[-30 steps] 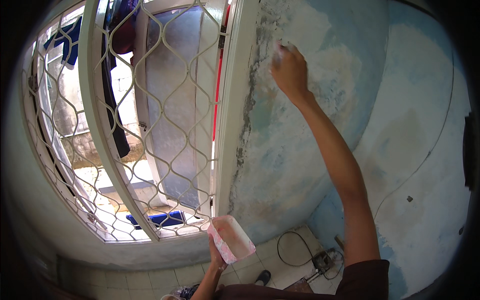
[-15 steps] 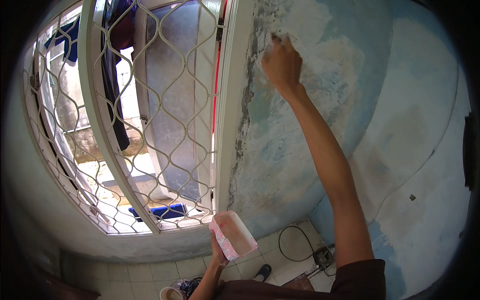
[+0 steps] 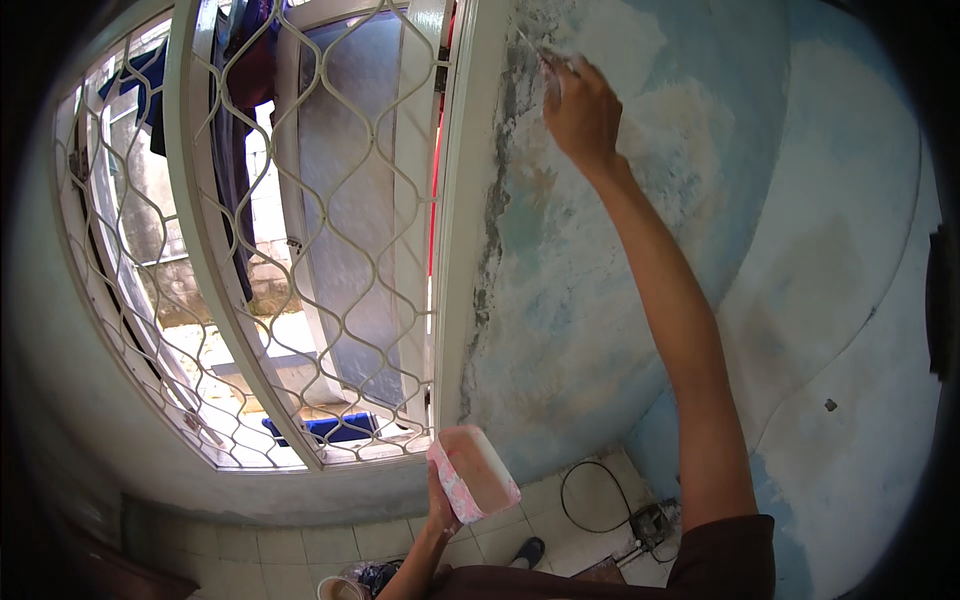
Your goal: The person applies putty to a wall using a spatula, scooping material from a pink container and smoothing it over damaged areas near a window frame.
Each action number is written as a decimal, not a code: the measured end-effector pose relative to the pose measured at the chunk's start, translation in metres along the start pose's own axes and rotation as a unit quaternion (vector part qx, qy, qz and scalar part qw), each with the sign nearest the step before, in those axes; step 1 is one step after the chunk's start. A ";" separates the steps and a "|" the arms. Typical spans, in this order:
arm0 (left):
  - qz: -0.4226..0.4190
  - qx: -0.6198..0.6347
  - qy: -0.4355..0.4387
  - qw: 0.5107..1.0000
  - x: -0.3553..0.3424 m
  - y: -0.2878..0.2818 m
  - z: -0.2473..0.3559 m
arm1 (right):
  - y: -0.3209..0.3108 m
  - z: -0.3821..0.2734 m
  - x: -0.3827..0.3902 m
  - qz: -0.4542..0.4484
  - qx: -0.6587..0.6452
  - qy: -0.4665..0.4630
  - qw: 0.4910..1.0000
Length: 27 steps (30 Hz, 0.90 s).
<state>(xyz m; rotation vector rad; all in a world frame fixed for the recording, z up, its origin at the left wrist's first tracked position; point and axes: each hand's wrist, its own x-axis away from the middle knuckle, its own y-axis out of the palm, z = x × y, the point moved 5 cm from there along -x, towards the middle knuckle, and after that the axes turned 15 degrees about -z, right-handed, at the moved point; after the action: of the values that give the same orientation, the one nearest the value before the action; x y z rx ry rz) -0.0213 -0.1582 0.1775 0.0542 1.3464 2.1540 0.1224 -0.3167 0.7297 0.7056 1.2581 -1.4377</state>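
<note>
My right hand (image 3: pixel 583 112) is raised to the upper part of a patchy blue and white wall (image 3: pixel 600 260), beside the window frame. Its fingers close round a small thin tool (image 3: pixel 532 46) whose edge lies at a grey, rough strip of wall; the tool's kind is hard to make out. Low in front of me, my left hand (image 3: pixel 441 506) grips a rectangular plastic tub (image 3: pixel 455 485) by its side. The tub is white and pink, smeared outside, with a pale pinkish layer inside.
To the left is a window with a wavy metal grille (image 3: pixel 320 210); an open frosted pane (image 3: pixel 350 200) stands behind it. A bucket (image 3: pixel 343 588), a dark sandal (image 3: pixel 527 553), a looped black cable (image 3: pixel 565 490) and a dusty device (image 3: pixel 650 522) lie on the tiled floor (image 3: pixel 330 543).
My right hand has moved slightly right and the thin tool shows more clearly at the wall. The tub in my left hand has barely shifted.
</note>
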 end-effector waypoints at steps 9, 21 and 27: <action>0.040 0.023 0.006 0.999 0.003 -0.048 -0.015 | 0.052 -0.032 0.077 -0.022 0.061 -0.119 0.991; 0.024 0.026 -0.009 0.999 -0.009 -0.032 -0.006 | 0.014 -0.008 0.020 -0.044 -0.114 0.056 0.991; -0.002 0.037 -0.010 0.999 -0.010 -0.026 -0.005 | 0.039 -0.073 0.048 -0.077 -0.067 -0.012 0.995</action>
<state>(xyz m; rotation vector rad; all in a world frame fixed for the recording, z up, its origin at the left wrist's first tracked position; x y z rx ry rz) -0.0033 -0.1592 0.1560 0.1036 1.4134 2.0949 0.1317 -0.2595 0.6541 0.5092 1.4017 -1.4664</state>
